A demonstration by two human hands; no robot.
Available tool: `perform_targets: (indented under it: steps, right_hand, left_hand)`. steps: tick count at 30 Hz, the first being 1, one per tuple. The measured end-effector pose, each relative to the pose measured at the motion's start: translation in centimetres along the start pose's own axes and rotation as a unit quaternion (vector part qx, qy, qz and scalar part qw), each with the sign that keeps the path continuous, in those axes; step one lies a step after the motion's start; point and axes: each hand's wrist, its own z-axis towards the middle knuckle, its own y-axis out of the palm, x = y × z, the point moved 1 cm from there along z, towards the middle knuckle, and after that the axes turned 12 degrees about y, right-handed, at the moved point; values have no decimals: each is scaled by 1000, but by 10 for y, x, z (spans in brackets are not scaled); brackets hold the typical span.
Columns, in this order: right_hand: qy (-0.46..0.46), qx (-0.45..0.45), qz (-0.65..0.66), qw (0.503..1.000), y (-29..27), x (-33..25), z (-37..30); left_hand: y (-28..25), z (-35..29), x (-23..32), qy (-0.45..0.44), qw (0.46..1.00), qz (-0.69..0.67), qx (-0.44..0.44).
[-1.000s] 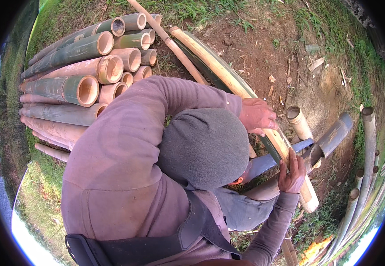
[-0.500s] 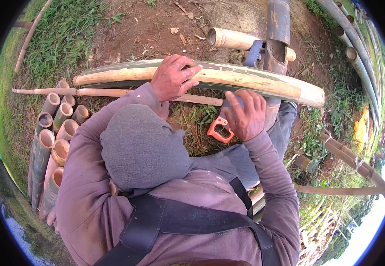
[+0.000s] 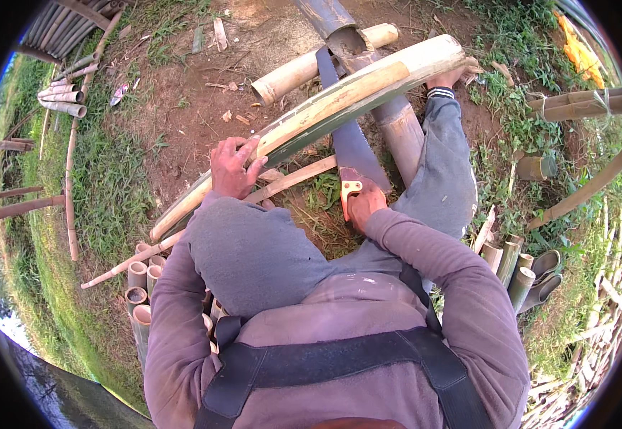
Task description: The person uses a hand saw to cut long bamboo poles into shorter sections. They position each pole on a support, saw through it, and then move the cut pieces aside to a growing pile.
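A long bamboo pole (image 3: 368, 86), with a pale peeled band along its green skin, lies slanted in front of me. My left hand (image 3: 233, 169) grips it at its left part, fingers bent over the top. The fingers of my right hand (image 3: 365, 208) are wrapped round the orange handle of a hand saw (image 3: 357, 154). Its blade points away from me and passes beneath the pole, showing on both sides of it. Under the pole's right part lies a thick dark bamboo support (image 3: 400, 132). My bare right foot (image 3: 448, 77) is by the pole's right end.
A short bamboo piece (image 3: 282, 79) lies across under the support, beyond the pole. A thin bamboo strip (image 3: 293, 180) runs below the pole. Cut bamboo tubes (image 3: 139, 297) stand at my left, and more tubes (image 3: 515, 275) at my right. Bamboo rails (image 3: 583, 106) rise at the right.
My right hand has come off the pole side and closed on the saw handle. The view has turned, so the pole now slants up to the right. My left hand stays on the pole.
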Motion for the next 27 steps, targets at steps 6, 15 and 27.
perform_targets:
  steps: [6, 15, 27]
  right_hand:
    - [-48, 263, 174, 948, -62, 28, -91]
    - [14, -90, 112, 990, -10, 5, -32]
    - [2, -33, 44, 998, -5, -23, 3]
  left_hand:
    - [-7, 10, 6, -36, 998, 14, -42]
    - [8, 0, -12, -11, 1000, -9, 1]
    - [9, -1, -5, -68, 997, -19, -5]
